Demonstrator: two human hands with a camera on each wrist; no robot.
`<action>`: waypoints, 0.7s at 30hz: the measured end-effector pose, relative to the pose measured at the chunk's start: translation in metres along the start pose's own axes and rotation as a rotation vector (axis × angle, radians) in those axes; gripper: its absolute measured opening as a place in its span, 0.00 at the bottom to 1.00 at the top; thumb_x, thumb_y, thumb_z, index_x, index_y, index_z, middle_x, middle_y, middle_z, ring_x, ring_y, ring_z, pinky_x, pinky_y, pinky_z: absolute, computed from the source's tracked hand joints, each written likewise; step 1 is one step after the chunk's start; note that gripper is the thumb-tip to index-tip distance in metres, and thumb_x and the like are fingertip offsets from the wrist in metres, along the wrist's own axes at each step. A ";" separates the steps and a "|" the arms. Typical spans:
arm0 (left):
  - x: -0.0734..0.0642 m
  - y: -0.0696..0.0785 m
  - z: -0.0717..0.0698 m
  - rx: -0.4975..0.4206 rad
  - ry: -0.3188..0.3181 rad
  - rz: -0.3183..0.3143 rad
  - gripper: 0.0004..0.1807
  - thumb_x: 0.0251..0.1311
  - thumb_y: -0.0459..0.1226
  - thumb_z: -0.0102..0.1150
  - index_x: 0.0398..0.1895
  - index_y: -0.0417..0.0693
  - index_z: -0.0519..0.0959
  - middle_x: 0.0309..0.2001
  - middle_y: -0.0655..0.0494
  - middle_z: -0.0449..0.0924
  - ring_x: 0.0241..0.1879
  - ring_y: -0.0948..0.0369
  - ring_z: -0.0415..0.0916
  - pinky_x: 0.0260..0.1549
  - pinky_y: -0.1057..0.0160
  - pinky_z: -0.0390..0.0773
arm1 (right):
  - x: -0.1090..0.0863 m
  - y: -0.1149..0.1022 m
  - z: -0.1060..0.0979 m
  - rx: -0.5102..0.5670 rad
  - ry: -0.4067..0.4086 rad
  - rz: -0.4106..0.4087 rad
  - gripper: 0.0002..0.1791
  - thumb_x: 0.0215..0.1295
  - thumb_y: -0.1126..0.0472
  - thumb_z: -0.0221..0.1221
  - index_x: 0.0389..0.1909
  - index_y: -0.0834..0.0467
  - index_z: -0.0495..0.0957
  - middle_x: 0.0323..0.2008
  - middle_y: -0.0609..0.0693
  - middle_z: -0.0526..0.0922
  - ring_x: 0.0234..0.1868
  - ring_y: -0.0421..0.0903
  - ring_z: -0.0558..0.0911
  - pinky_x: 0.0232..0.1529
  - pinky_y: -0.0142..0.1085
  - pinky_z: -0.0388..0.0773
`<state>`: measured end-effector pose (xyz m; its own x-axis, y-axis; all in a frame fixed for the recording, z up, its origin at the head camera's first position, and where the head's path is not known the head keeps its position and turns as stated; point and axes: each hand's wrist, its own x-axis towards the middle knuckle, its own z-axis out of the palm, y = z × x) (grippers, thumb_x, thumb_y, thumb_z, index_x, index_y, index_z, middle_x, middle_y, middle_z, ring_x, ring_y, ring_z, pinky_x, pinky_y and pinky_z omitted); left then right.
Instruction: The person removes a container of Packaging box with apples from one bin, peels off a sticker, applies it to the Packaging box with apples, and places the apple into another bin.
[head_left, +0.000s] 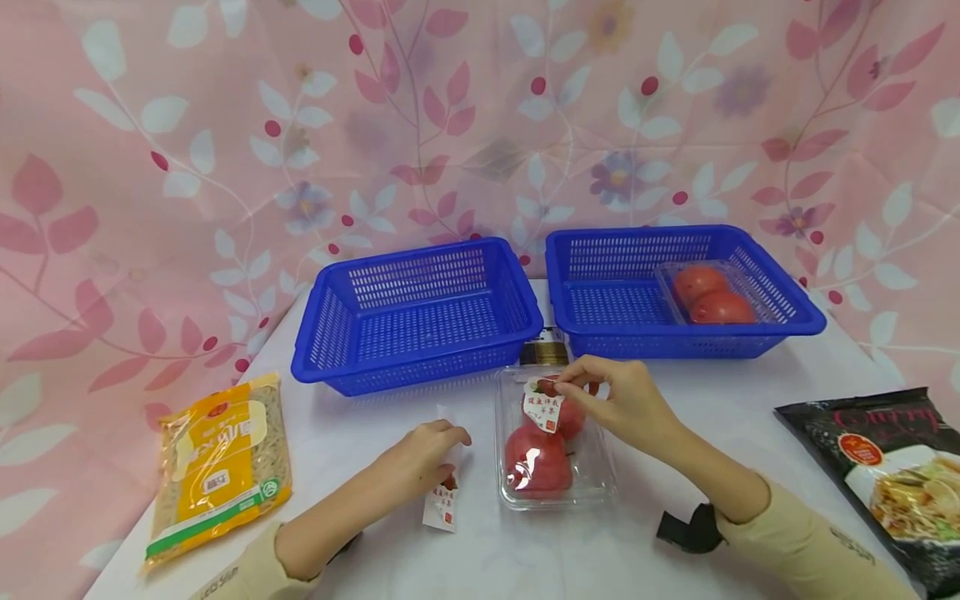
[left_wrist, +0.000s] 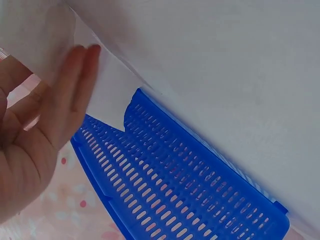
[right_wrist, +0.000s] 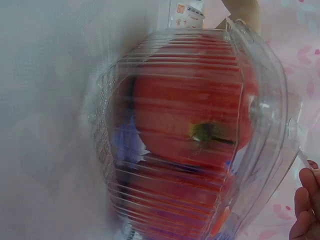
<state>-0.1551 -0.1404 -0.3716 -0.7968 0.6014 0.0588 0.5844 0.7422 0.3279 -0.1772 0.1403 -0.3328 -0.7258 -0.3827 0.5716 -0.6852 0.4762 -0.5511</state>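
In the head view, a clear plastic box [head_left: 504, 450] of red apples [head_left: 538, 462] lies on the table. My right hand [head_left: 628, 407] pinches the edge of a white apple label [head_left: 543, 402] at the box's lid. The right wrist view shows the ribbed box side with an apple [right_wrist: 190, 110] inside, and my fingertips [right_wrist: 306, 192] at the far right. Left of the box, my left hand [head_left: 416, 462] is over a strip of labels [head_left: 442, 508], its fingers loosely extended; the hand partly hides the strip.
Two blue baskets stand behind: the left basket [head_left: 420, 367] and the right basket [head_left: 675, 343], which holds another clear box of red fruit [head_left: 712, 296]. A yellow food bag [head_left: 217, 467] lies at left, a black curry packet [head_left: 885, 483] at right. A dark item [head_left: 545, 348] sits between the baskets.
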 end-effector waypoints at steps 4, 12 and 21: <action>-0.002 -0.001 -0.001 0.080 0.024 -0.041 0.17 0.45 0.27 0.67 0.41 0.45 0.78 0.42 0.49 0.78 0.39 0.52 0.77 0.34 0.57 0.79 | 0.001 0.003 -0.001 -0.011 0.000 0.021 0.06 0.52 0.67 0.65 0.29 0.53 0.81 0.22 0.41 0.81 0.23 0.36 0.71 0.20 0.28 0.68; -0.004 -0.002 -0.005 0.125 0.075 -0.067 0.18 0.44 0.27 0.66 0.42 0.46 0.79 0.43 0.50 0.78 0.40 0.51 0.77 0.33 0.55 0.79 | 0.001 0.008 -0.001 0.006 -0.013 0.045 0.06 0.52 0.68 0.64 0.30 0.55 0.80 0.22 0.44 0.80 0.23 0.36 0.72 0.23 0.28 0.70; -0.004 0.006 -0.005 0.243 0.184 0.015 0.17 0.41 0.28 0.68 0.38 0.45 0.79 0.39 0.49 0.79 0.44 0.50 0.75 0.46 0.45 0.72 | 0.001 0.011 0.000 0.011 -0.031 0.074 0.05 0.53 0.67 0.65 0.29 0.55 0.80 0.22 0.41 0.80 0.22 0.36 0.72 0.23 0.29 0.71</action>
<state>-0.1495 -0.1396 -0.3648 -0.7895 0.5652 0.2394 0.5979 0.7963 0.0919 -0.1856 0.1449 -0.3384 -0.7758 -0.3712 0.5103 -0.6303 0.4950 -0.5981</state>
